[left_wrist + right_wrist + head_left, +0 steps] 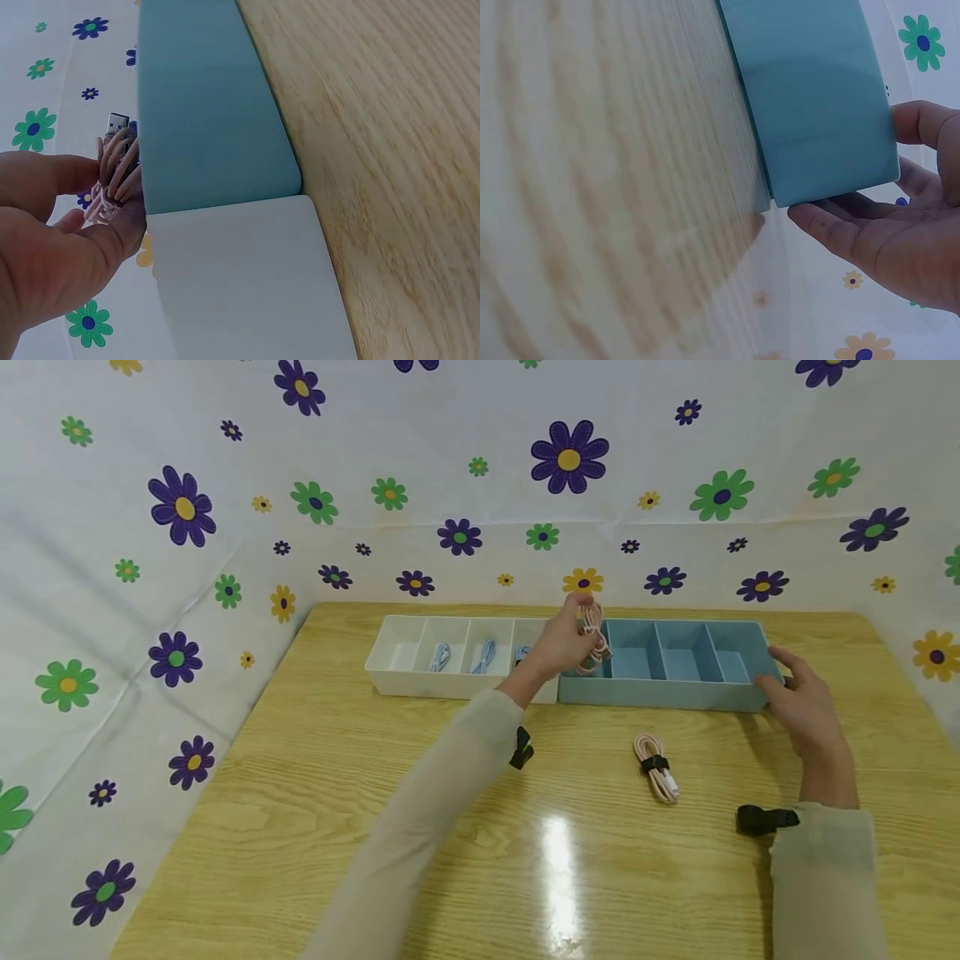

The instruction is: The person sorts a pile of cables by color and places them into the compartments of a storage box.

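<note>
A coiled pink USB cable (592, 631) is pinched between the thumb and fingers of my left hand (558, 643), over the left-end compartment of the blue divided box (660, 693). The metal USB plug (117, 124) points up in the left wrist view; the box wall hides part of the coil. My right hand (810, 702) grips the right end of the blue box, with one digit at the rim and others against the end wall (821, 176). A second pink cable (656, 768), bound with a black strap, lies on the table in front of the box.
A white divided box (465, 687) stands end to end with the blue one. Coiled blue cables (486, 656) lie in several of its compartments; my left hand partly covers its right end. Flower-print cloth (450, 460) hangs behind the wooden table (300, 793).
</note>
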Motion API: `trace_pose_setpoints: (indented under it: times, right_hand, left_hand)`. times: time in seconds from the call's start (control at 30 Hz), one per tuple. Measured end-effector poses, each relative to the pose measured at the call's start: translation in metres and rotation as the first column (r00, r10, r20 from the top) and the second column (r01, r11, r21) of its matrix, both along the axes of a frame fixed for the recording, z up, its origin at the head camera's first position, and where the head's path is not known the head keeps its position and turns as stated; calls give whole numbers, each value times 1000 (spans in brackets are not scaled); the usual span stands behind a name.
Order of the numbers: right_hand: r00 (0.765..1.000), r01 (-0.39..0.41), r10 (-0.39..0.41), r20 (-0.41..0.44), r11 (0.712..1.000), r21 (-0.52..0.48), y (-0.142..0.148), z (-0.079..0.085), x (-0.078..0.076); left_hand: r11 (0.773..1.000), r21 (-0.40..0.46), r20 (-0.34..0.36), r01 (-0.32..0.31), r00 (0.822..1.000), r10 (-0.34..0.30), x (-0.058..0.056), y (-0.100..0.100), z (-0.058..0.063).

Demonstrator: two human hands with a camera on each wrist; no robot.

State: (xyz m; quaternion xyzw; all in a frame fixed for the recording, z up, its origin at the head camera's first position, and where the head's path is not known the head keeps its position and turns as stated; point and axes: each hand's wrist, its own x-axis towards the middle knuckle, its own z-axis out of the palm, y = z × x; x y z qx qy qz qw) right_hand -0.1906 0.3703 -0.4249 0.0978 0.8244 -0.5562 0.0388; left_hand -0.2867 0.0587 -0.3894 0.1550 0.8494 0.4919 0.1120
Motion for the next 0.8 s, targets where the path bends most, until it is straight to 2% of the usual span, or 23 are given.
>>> trace_pose_setpoints:
  times: [0.23,0.6,0.7,0.8]
  right_hand:
    - [1000,6,-6,1,1000,17,-2,-2,0]
    - [1000,9,-8,-6,1000,11,-2,1,0]
    - [1000,7,-7,-4,1000,7,-1,1,1]
    - [1000,8,-8,0,1000,4,-1,0,1]
  left_hand:
    - [987,-157,-11,27,1000,-29,3,3,-1]
    - [966,-257,21,10,1000,-5,-3,15,-1]
    - [946,-323,24,19,1000,-12,-2,19,1]
    - [906,-422,-4,42,999,-48,0,23,0]
